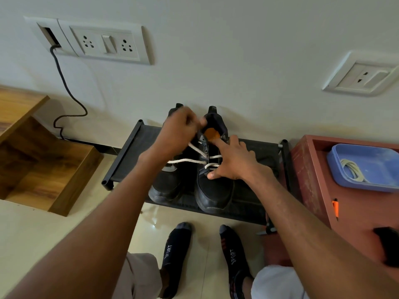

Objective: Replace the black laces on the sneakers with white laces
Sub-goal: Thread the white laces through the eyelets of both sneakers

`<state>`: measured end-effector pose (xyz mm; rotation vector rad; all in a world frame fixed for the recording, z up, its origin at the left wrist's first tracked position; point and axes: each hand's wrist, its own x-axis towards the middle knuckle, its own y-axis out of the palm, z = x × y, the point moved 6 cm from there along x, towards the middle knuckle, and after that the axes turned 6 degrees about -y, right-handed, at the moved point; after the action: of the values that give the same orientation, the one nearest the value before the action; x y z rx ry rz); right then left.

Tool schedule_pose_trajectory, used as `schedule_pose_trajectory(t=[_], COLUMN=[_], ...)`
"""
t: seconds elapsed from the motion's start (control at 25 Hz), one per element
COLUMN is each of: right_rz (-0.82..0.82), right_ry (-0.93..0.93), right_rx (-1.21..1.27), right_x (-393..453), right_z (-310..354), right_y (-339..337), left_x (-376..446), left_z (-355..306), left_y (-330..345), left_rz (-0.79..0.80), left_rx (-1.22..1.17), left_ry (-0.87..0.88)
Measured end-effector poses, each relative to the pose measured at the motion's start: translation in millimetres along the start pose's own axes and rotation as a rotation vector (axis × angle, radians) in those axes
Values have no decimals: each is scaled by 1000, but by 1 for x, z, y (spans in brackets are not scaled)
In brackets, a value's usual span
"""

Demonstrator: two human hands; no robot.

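A pair of matte black sneakers stands at the centre of the frame on a low black shoe rack (pixel 133 147) of thin tubes and dark mesh, toes toward the camera. The right sneaker (pixel 212 190) has a rounded, smooth toe cap, an orange insole patch inside its opening, and a woven white lace (pixel 186 161) crossing its upper eyelets in several rows. The left sneaker (pixel 166 186) sits just beside it, partly hidden by the forearm.

The left hand (pixel 179 128) is clenched above the shoes, pinching one end of the white lace, which runs taut down to the eyelets. The right hand (pixel 234 160) lies spread on the right sneaker, fingers straight, forefinger pressing near the tongue and thumb by the lower lace rows.

At the right edge, a reddish-brown tabletop (pixel 356 212) carries a shallow blue plastic tray (pixel 377 184) with a coiled pale cord inside. Glossy cream tiles cover the floor (pixel 32 229).
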<state>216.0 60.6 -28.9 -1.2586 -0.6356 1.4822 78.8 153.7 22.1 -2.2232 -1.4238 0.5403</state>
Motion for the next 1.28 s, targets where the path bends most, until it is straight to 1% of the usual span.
schedule_pose_trajectory(t=[0.04,0.08,0.12,0.16,0.2,0.24,0.28,0.32,0.36,0.4,0.44,0.48,0.52,0.56,0.6,0.64,0.68,0.72,0.76,0.8,0.84,0.92,1.0,1.08,1.12,1.16,1.2,1.24,1.28], right_rz=[-10,-14,-11,-8,-5,-2,2,6,11,14,15,15,13,9,3,-3,-8,-10,-10,-7,-1,8,13,16,17,17,17,15,11], right_ry=[-1,3,8,10,11,10,8,5,6,8,8,7,6,6,6,6,7,7,8,7,7,13,23,22,21,20,21,21,19], right_rx=[5,9,14,24,37,51,63,70,73,73,73,75,80,83,84,85,88,92,96,98,102,117,127,128,128,128,129,131,129], right_x=[0,0,1,1,1,1,1,1,1,1,1,1,1,1,2,2,2,2,2,1,1,1,1,2,2,2,2,2,1], right_z=[1,1,0,0,0,-1,-1,-2,-2,-3,-3,-3,-3,-2,-2,-2,-2,-2,-1,-1,-1,-3,-5,-5,-4,-5,-5,-5,-4], right_y=[0,0,0,0,0,0,0,0,0,1,1,2,2,2,2,2,1,1,1,1,1,2,2,2,2,2,3,3,3], left_x=[-2,-3,-4,-3,-3,-2,-1,0,0,-1,-2,0,2,3,1,-1,-1,-1,0,1,2,3,1,1,1,3,4,4,3], left_z=[6,16,24,29,27,21,13,5,-1,-4,-5,-5,-2,7,15,23,30,33,31,25,19,11,10,16,19,22,24,25,26], left_y=[10,23,31,35,36,32,25,13,0,-7,-10,-13,-12,-5,8,22,31,35,34,29,21,5,-3,-7,-8,-8,-7,-4,4], left_rz=[87,197,274,299,292,245,169,85,19,-8,-28,-55,-61,-23,62,173,257,289,279,235,172,70,26,-14,-36,-63,-81,-65,-5], left_rx=[278,462,534,534,491,391,209,-49,-363,-618,-712,-594,-314,12,266,418,471,476,454,395,275,-94,-435,-663,-701,-627,-435,-187,52], left_ry=[17,18,9,4,26,49,55,40,5,-33,-50,-44,-20,3,24,27,21,11,8,-4,-25,-97,-189,-272,-295,-284,-241,-176,-108])
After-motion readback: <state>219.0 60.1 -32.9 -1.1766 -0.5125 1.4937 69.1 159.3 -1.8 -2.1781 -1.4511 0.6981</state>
